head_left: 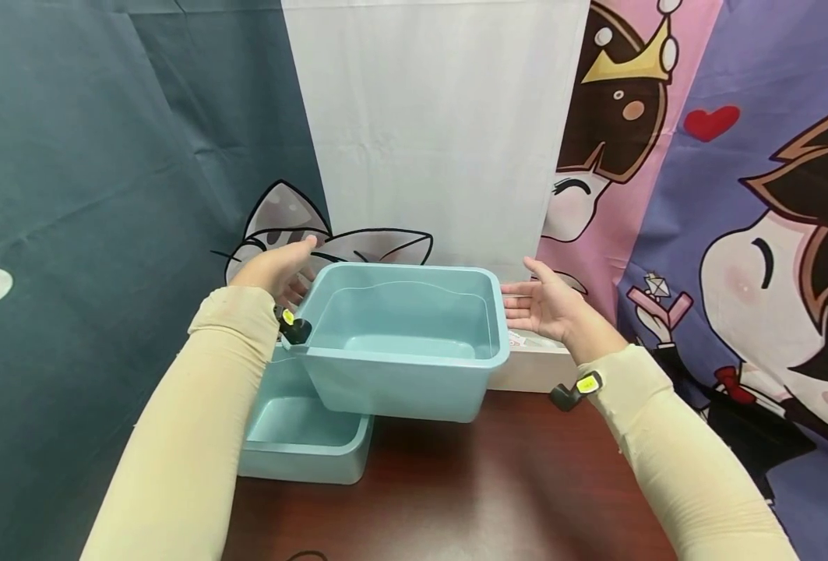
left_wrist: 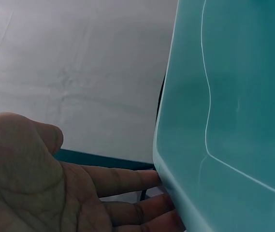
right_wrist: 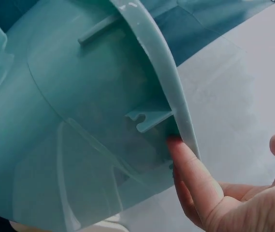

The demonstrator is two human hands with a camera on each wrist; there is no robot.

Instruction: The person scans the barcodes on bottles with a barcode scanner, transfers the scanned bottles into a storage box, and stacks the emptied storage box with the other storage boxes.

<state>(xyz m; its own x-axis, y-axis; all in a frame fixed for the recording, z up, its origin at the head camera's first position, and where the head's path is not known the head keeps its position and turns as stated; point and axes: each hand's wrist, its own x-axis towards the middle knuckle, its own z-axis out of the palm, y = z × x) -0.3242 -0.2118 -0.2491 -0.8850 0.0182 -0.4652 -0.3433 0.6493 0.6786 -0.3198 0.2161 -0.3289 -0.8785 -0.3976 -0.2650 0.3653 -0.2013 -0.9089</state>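
A light blue plastic bin (head_left: 392, 386), its top facing up, is held above the table between the two hands. At its left end is my left hand (head_left: 273, 269); in the left wrist view the outstretched fingers (left_wrist: 123, 180) meet the outside of the rim, while the thumb stands apart. My right hand (head_left: 547, 308) supports the opposite end. Seen in the right wrist view, its extended fingertips (right_wrist: 178, 145) press up beneath the rim, near a small notched rib, and the thumb stays off the bin. No contents show inside the bin.
A second light blue bin (head_left: 308, 461) sits lower on the left, partly covered by the raised one. Behind, toward the right, stands a white box (head_left: 529, 369) on the dark red-brown table (head_left: 498, 475). Printed cloth (head_left: 435, 117) hangs at the back and sides.
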